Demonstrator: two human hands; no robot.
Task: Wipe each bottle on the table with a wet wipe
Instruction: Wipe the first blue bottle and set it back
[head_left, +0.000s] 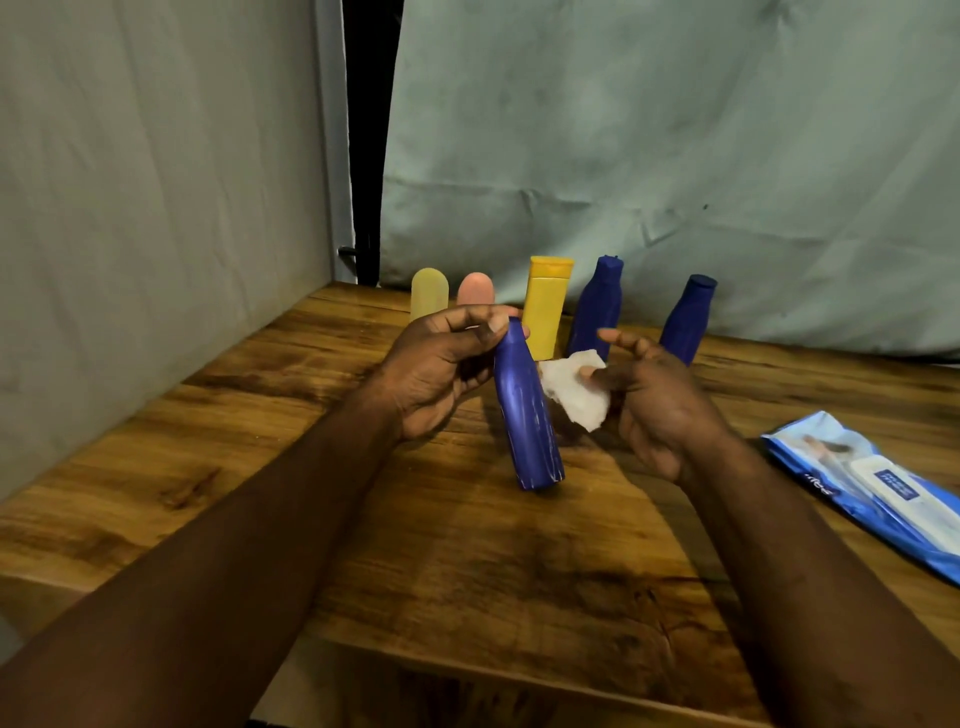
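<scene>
While L hand grips blue bottle | R hand pinches wipe | yellow btl behind

A blue and white wipes packet lies flat at the near right. Wrinkled pale green cloth hangs across the far side, a grey cloth covers the left, and a dark gap with a black handle separates them.

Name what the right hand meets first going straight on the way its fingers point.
Probably the tilted blue plastic bottle in the left hand; the white wet wipe held by the right hand would touch first.
</scene>
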